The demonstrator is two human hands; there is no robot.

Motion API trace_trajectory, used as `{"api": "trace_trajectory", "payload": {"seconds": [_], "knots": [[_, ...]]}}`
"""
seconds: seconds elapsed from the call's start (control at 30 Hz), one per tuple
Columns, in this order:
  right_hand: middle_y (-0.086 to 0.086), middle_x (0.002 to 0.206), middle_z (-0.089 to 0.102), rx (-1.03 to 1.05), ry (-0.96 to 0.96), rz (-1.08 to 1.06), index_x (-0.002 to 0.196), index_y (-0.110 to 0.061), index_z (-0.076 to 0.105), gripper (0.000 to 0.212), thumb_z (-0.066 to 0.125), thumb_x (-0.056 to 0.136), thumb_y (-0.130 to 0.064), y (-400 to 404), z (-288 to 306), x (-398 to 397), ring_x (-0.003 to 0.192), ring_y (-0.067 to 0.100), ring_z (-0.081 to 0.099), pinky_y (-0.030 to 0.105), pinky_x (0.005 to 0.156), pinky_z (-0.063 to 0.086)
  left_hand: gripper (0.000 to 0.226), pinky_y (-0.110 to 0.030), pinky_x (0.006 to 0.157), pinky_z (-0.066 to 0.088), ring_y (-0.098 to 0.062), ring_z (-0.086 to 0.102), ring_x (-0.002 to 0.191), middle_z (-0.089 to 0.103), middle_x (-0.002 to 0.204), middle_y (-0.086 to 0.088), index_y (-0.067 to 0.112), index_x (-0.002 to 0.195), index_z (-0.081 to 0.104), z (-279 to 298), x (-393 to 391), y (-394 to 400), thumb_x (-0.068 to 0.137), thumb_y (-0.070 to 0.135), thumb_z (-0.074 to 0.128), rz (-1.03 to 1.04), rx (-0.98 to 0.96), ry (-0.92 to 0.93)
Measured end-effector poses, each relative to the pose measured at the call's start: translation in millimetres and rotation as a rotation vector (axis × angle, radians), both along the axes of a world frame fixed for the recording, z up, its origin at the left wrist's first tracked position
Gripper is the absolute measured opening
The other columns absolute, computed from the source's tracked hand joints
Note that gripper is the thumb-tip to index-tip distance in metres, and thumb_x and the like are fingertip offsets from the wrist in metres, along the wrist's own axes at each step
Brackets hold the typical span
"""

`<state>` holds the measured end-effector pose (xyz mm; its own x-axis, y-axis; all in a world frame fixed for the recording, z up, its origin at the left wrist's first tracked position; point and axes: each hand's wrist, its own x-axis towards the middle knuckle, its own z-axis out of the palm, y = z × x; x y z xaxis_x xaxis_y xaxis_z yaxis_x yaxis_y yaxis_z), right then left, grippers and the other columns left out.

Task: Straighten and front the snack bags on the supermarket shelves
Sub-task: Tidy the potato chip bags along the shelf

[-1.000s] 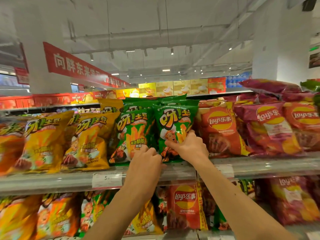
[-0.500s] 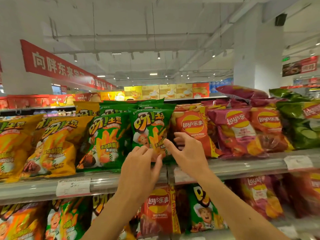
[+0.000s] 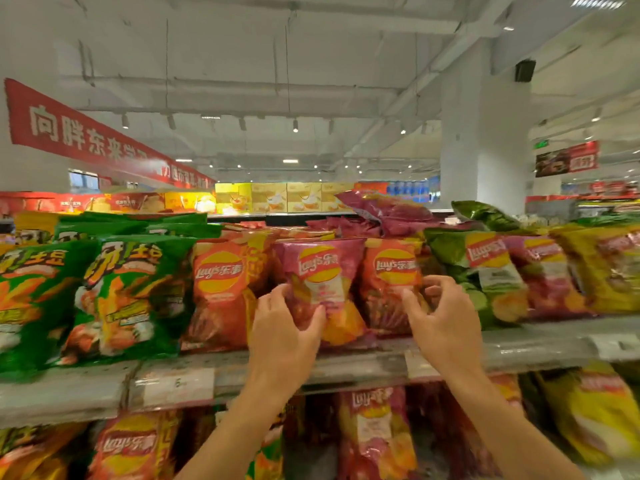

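Pink bag point(image 3: 320, 271) upright, logo forward, lower edge gripped by left hand point(image 3: 282, 329); right hand point(image 3: 441, 318) curled, contact with orange bag point(image 3: 393, 282) unclear, blurred.

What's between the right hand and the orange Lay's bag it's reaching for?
Nothing visible. The right hand is at the front of the orange Lay's bag, fingers curled at its lower right edge. Whether they touch it is unclear. The left hand grips the pink Lay's bag beside it.

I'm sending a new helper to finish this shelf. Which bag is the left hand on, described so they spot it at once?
Find the upper shelf with its row of chip bags. Left of centre the green bags end and an orange bag follows; next right is the pink bag, which the left hand grips low down. It is the only pink bag standing between two orange ones.
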<state>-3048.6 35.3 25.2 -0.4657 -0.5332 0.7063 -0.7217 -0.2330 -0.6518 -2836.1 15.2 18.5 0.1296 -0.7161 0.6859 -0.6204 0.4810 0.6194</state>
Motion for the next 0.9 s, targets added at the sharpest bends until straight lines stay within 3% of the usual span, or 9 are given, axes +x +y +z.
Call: {"api": "trace_trajectory", "payload": {"seconds": [0.17, 0.3, 0.43, 0.57, 0.73, 0.83, 0.9], "knots": [[0.01, 0.15, 0.044, 0.382, 0.076, 0.121, 0.155, -0.015, 0.026, 0.111, 0.066, 0.073, -0.078, -24.7, 10.4, -41.1, 0.139, 0.028, 0.042, 0.045, 0.109, 0.042, 0.147, -0.044, 0.11, 0.04, -0.027, 0.04, 0.138, 0.036, 0.155, -0.007, 0.016, 0.156, 0.011, 15.8, -18.2, -18.0, 0.042, 0.099, 0.055, 0.007, 0.348, 0.012], [0.012, 0.155, 0.042, 0.613, 0.034, 0.267, 0.159, -0.011, 0.008, 0.142, 0.066, 0.057, -0.09, -49.8, 22.7, -43.7, 0.137, 0.031, 0.047, 0.044, 0.108, 0.047, 0.157, -0.042, 0.11, 0.042, -0.023, 0.044, 0.135, 0.041, 0.151, -0.002, 0.018, 0.155, 0.011, 24.2, -19.4, -37.4, 0.03, 0.093, 0.069, -0.093, 0.457, 0.054], [0.008, 0.141, 0.054, 0.616, -0.03, 0.334, 0.157, -0.016, 0.012, 0.141, 0.076, 0.051, -0.084, -65.6, 23.1, -42.7, 0.127, 0.031, 0.056, 0.047, 0.105, 0.05, 0.146, -0.029, 0.092, 0.048, -0.012, 0.057, 0.111, 0.056, 0.126, 0.009, 0.02, 0.149, 0.021, 19.2, -13.8, -47.7, 0.031, 0.08, 0.083, -0.189, 0.45, 0.185], [0.006, 0.134, 0.058, 0.546, -0.037, 0.34, 0.153, -0.017, 0.018, 0.126, 0.081, 0.06, -0.074, -69.3, 20.2, -38.5, 0.122, 0.03, 0.059, 0.049, 0.102, 0.052, 0.153, -0.028, 0.088, 0.048, -0.013, 0.057, 0.107, 0.055, 0.119, 0.009, 0.017, 0.152, 0.014, 15.0, -14.0, -48.1, 0.031, 0.082, 0.081, -0.182, 0.435, 0.194], [0.009, 0.13, 0.059, 0.486, 0.032, 0.276, 0.15, -0.017, 0.018, 0.114, 0.078, 0.069, -0.07, -65.5, 17.7, -33.1, 0.12, 0.032, 0.06, 0.049, 0.101, 0.052, 0.145, -0.034, 0.095, 0.051, -0.016, 0.057, 0.109, 0.054, 0.117, 0.008, 0.018, 0.151, 0.017, 13.8, -14.9, -48.9, 0.037, 0.077, 0.084, -0.172, 0.415, 0.218], [0.011, 0.13, 0.058, 0.455, 0.065, 0.236, 0.149, -0.017, 0.018, 0.11, 0.076, 0.072, -0.07, -62.0, 16.4, -31.5, 0.12, 0.034, 0.059, 0.049, 0.101, 0.051, 0.141, -0.024, 0.08, 0.048, -0.006, 0.055, 0.093, 0.05, 0.102, 0.019, 0.017, 0.15, 0.018, 12.9, -15.8, -47.9, 0.04, 0.075, 0.083, -0.162, 0.382, 0.217], [0.012, 0.132, 0.057, 0.45, 0.075, 0.225, 0.151, -0.018, 0.016, 0.112, 0.076, 0.072, -0.07, -60.3, 16.2, -30.9, 0.121, 0.035, 0.058, 0.049, 0.102, 0.05, 0.142, -0.025, 0.083, 0.048, -0.008, 0.055, 0.097, 0.05, 0.103, 0.018, 0.017, 0.151, 0.018, 11.8, -15.8, -47.8, 0.039, 0.076, 0.082, -0.157, 0.372, 0.221]]}}
